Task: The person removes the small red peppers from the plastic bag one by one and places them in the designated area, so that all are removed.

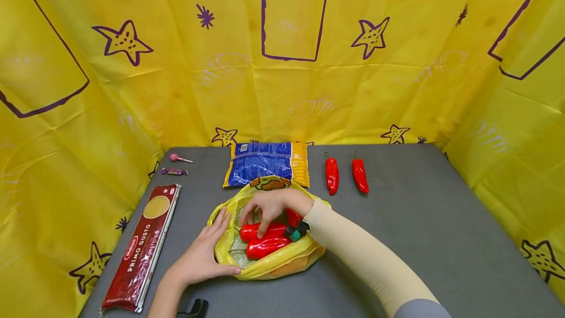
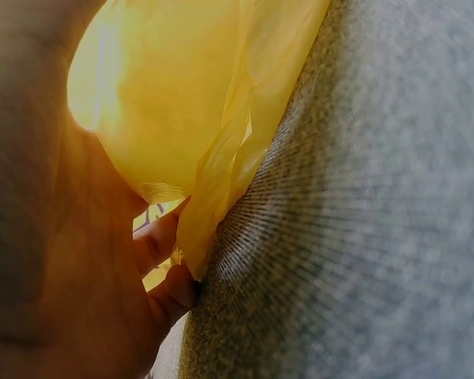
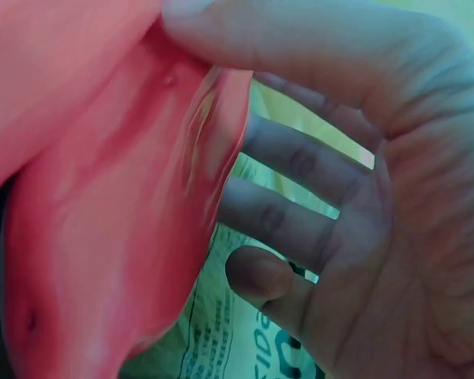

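A yellow plastic bag (image 1: 273, 263) lies open in the middle of the grey table (image 1: 419, 239). Inside it are red peppers (image 1: 266, 247). My right hand (image 1: 266, 211) reaches into the bag and grips the upper red pepper (image 1: 253, 232). In the right wrist view its thumb (image 3: 300, 39) lies over the pepper (image 3: 103, 213) and its fingers (image 3: 300, 170) curl behind it. My left hand (image 1: 205, 254) rests flat against the bag's left rim, thumb along the near edge. The left wrist view shows the palm (image 2: 55, 237) against the bag (image 2: 189, 103).
Two more red peppers (image 1: 332, 175) (image 1: 360, 175) lie behind the bag to the right. A blue and yellow packet (image 1: 267, 163) sits behind it. A red spaghetti pack (image 1: 143, 247) lies at the left, with a lollipop (image 1: 178, 158) and a wrapped candy (image 1: 174, 172) beyond. Yellow sheeting (image 1: 291, 87) walls the table.
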A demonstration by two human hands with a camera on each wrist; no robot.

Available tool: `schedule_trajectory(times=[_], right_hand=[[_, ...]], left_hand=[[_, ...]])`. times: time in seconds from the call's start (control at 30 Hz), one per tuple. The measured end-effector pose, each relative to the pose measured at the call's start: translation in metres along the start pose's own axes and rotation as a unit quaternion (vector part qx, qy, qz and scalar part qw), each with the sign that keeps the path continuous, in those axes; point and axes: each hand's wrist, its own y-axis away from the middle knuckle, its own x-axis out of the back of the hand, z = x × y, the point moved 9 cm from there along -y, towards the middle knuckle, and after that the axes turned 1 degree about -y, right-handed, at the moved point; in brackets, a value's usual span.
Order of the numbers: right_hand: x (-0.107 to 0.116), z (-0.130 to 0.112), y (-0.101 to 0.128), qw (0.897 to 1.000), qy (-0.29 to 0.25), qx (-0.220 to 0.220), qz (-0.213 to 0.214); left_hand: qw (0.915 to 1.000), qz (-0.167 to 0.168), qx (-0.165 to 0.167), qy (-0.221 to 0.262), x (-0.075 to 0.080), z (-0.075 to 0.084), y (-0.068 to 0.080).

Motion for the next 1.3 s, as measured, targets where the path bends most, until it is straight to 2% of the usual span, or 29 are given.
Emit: schedule_trajectory(times=[0.3,0.6,1.03,1.3], right_hand=[[0.003,-0.006,0.000,0.999,0.032,0.004,0.015],[0.006,-0.011,0.002,0.999,0.032,0.013,0.024],[0.013,-0.016,0.011,0.999,0.041,-0.017,0.028],[0.020,-0.023,0.023,0.998,0.044,-0.016,0.044]], left_hand=[[1.0000,0.002,-0.006,-0.001,-0.002,0.001,0.000],[1.0000,0.001,-0.008,-0.006,-0.002,0.000,-0.001],[0.9999,0.005,-0.011,-0.007,0.000,0.001,-0.001],[0.9999,0.006,-0.011,-0.010,0.000,0.001,-0.001]])
